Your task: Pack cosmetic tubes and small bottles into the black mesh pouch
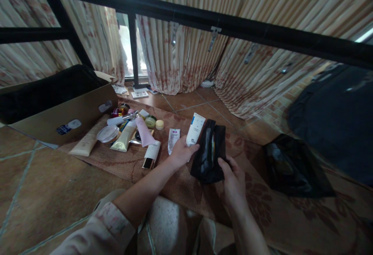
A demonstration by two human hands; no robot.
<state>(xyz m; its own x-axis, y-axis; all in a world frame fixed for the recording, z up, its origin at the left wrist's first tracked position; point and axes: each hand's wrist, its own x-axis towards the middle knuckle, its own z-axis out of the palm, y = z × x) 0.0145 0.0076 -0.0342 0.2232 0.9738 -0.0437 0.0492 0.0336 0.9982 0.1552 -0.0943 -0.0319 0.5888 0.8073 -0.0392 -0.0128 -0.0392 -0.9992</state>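
Note:
My left hand [182, 154] is closed around the lower end of a white cosmetic tube [196, 128] with a blue mark, held upright and tilted slightly. Right beside it, my right hand [233, 171] pinches the edge of a black pouch [204, 165], whose top opening gapes a little. What lies inside the pouch is mostly hidden. Left of my left hand, a small white sachet [174, 138] rests on the patterned mat [116, 165]. A white bottle with a gold cap [151, 154] and a pink tube [144, 131] lie further left.
Several jars and tubes, among them a pale green tube [124, 136] and a beige tube [89, 138], crowd the mat's left side. A cardboard box [67, 117] holding something black stands behind them. Another black pouch [294, 169] lies right. A dark metal rail [186, 10] crosses above.

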